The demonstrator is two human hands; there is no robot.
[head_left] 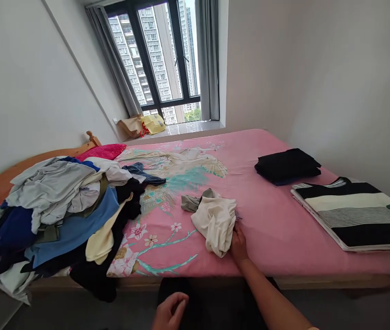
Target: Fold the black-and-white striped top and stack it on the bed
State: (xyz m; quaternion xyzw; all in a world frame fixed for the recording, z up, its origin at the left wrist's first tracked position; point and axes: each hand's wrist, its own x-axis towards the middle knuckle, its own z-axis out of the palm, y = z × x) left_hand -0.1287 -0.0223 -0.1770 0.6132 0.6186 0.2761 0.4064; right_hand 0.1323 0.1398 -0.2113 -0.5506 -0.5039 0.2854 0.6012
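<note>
On the pink bedsheet in front of me lies a crumpled cream garment [214, 224], with a bunched grey piece of cloth [190, 202] at its far left side. My right hand [238, 243] grips the cream garment at its right edge; the fingertips are partly hidden by the fabric. Low in the view, before the bed's edge, my left hand [171, 311] is held with curled fingers and the thumb against them. Nothing shows in it.
A large heap of mixed clothes [60, 201] covers the bed's left side and hangs over the front edge. At right lie a folded black stack [287, 166] and a folded striped shirt pile [356, 213]. Bags [153, 123] rest by the window.
</note>
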